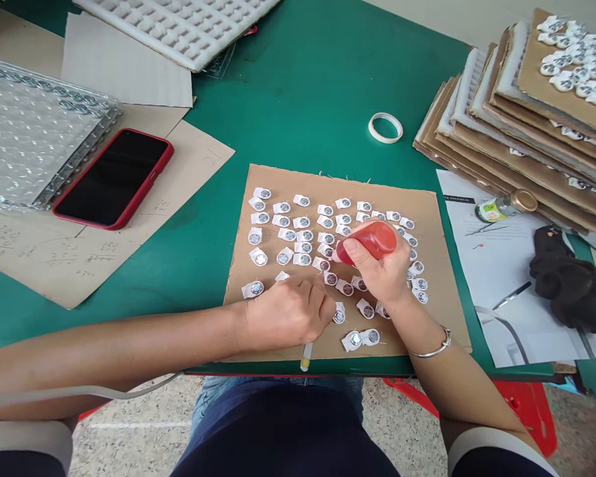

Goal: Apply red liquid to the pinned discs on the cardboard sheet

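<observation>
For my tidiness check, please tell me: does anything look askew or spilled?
Slightly: the cardboard stack at the far right looks askew, its layers' edges not lining up. No spill is visible.

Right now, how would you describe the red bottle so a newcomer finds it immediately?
On the green table, find the brown cardboard sheet bearing small white pieces. Over it, the right hand grips the red bottle, whose bright colour sets it apart from those pale pieces.
</observation>
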A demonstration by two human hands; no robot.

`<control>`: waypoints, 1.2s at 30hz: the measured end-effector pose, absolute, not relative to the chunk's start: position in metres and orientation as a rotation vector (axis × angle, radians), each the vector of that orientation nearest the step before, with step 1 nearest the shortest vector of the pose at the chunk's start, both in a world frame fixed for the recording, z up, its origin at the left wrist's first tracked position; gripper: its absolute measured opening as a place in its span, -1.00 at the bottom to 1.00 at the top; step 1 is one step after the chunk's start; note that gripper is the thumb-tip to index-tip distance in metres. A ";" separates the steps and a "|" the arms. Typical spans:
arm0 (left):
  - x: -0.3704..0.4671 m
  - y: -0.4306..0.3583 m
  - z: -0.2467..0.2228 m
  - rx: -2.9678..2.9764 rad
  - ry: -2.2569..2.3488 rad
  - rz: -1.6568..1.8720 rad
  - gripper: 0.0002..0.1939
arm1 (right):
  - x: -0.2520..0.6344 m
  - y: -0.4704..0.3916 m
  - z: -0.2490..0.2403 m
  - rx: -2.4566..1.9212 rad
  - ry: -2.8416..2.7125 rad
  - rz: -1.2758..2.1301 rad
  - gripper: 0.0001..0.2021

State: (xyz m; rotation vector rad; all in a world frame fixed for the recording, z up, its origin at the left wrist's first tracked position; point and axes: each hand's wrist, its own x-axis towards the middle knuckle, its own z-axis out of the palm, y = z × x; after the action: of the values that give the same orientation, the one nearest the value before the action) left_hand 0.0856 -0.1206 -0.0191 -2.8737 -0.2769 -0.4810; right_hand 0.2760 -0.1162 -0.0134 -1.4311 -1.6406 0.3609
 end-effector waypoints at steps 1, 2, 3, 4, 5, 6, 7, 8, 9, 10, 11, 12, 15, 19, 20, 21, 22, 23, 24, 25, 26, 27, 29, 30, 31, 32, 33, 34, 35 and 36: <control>0.086 -0.120 -0.019 -2.876 -0.277 -0.485 -0.86 | 0.276 -0.117 -0.013 -1.433 -1.640 0.358 -0.85; 0.086 -0.120 -0.019 -2.879 -0.278 -0.486 -0.86 | 0.277 -0.117 -0.013 -1.435 -1.641 0.358 -0.85; 0.085 -0.120 -0.019 -2.882 -0.282 -0.487 -0.86 | 0.277 -0.117 -0.013 -1.438 -1.642 0.358 -0.84; 0.085 -0.120 -0.019 -2.888 -0.286 -0.487 -0.85 | 0.278 -0.118 -0.013 -1.440 -1.643 0.356 -0.84; 0.085 -0.120 -0.019 -2.896 -0.290 -0.485 -0.85 | 0.278 -0.118 -0.013 -1.440 -1.647 0.353 -0.84; 0.085 -0.119 -0.019 -2.905 -0.294 -0.481 -0.85 | 0.278 -0.118 -0.013 -1.440 -1.652 0.348 -0.83; 0.085 -0.119 -0.018 -2.914 -0.298 -0.478 -0.85 | 0.278 -0.118 -0.013 -1.440 -1.654 0.342 -0.83; 0.085 -0.119 -0.018 -2.921 -0.301 -0.477 -0.84 | 0.278 -0.118 -0.013 -1.439 -1.658 0.338 -0.83; 0.085 -0.118 -0.018 -2.928 -0.302 -0.479 -0.84 | 0.278 -0.118 -0.013 -1.438 -1.661 0.337 -0.83; 0.085 -0.118 -0.017 -2.934 -0.304 -0.484 -0.83 | 0.278 -0.118 -0.013 -1.437 -1.662 0.340 -0.82; 0.085 -0.118 -0.017 -2.936 -0.307 -0.492 -0.83 | 0.278 -0.119 -0.012 -1.433 -1.664 0.344 -0.82; 0.085 -0.117 -0.017 -2.938 -0.310 -0.501 -0.83 | 0.279 -0.119 -0.012 -1.428 -1.666 0.349 -0.82; 0.085 -0.118 -0.018 -2.931 -0.306 -0.518 -0.82 | 0.279 -0.120 -0.011 -1.413 -1.672 0.370 -0.83; 0.085 -0.117 -0.020 -2.938 -0.311 -0.540 -0.83 | 0.279 -0.120 -0.010 -1.356 -1.714 0.408 -0.85; 0.085 -0.116 -0.021 -2.946 -0.320 -0.545 -0.83 | 0.279 -0.120 -0.010 -1.339 -1.729 0.413 -0.85; 0.085 -0.115 -0.020 -2.963 -0.333 -0.547 -0.82 | 0.279 -0.120 -0.010 -1.328 -1.739 0.416 -0.84; 0.085 -0.113 -0.019 -2.989 -0.346 -0.545 -0.82 | 0.279 -0.120 -0.010 -1.324 -1.741 0.418 -0.83; 0.084 -0.111 -0.018 -3.025 -0.366 -0.539 -0.81 | 0.280 -0.121 -0.009 -1.328 -1.733 0.426 -0.82; 0.083 -0.108 -0.017 -3.074 -0.392 -0.526 -0.81 | 0.281 -0.121 -0.006 -1.339 -1.715 0.446 -0.82; 0.082 -0.105 -0.015 -3.135 -0.427 -0.503 -0.81 | 0.282 -0.123 -0.003 -1.357 -1.685 0.478 -0.82; 0.080 -0.101 -0.013 -3.203 -0.472 -0.474 -0.82 | 0.284 -0.125 0.002 -1.380 -1.645 0.518 -0.81; 0.079 -0.097 -0.011 -3.273 -0.531 -0.454 -0.83 | 0.286 -0.128 0.007 -1.404 -1.595 0.559 -0.82; 0.076 -0.089 -0.008 -3.427 -0.647 -0.442 -0.85 | 0.288 -0.135 0.017 -1.424 -1.472 0.610 -0.80; 0.075 -0.085 -0.007 -3.503 -0.690 -0.456 -0.85 | 0.288 -0.141 0.020 -1.413 -1.409 0.614 -0.77; 0.074 -0.081 -0.007 -3.566 -0.726 -0.489 -0.85 | 0.287 -0.146 0.022 -1.392 -1.349 0.607 -0.72; 0.073 -0.078 -0.008 -3.614 -0.757 -0.532 -0.85 | 0.284 -0.152 0.022 -1.372 -1.294 0.592 -0.67; 0.073 -0.076 -0.009 -3.645 -0.787 -0.578 -0.85 | 0.281 -0.159 0.019 -1.365 -1.247 0.571 -0.63; 0.073 -0.075 -0.010 -3.659 -0.823 -0.622 -0.84 | 0.277 -0.165 0.013 -1.375 -1.208 0.546 -0.61; 0.073 -0.073 -0.011 -3.660 -0.866 -0.661 -0.85 | 0.273 -0.172 0.006 -1.407 -1.180 0.515 -0.61; 0.073 -0.073 -0.013 -3.661 -0.903 -0.687 -0.85 | 0.269 -0.178 -0.003 -1.452 -1.156 0.476 -0.63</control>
State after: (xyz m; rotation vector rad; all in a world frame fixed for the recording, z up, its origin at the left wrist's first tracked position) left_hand 0.0730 -0.0727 -0.0130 -3.6612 -0.9027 -0.6870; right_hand 0.2694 -0.1778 -0.0030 -1.4517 -1.1563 0.4757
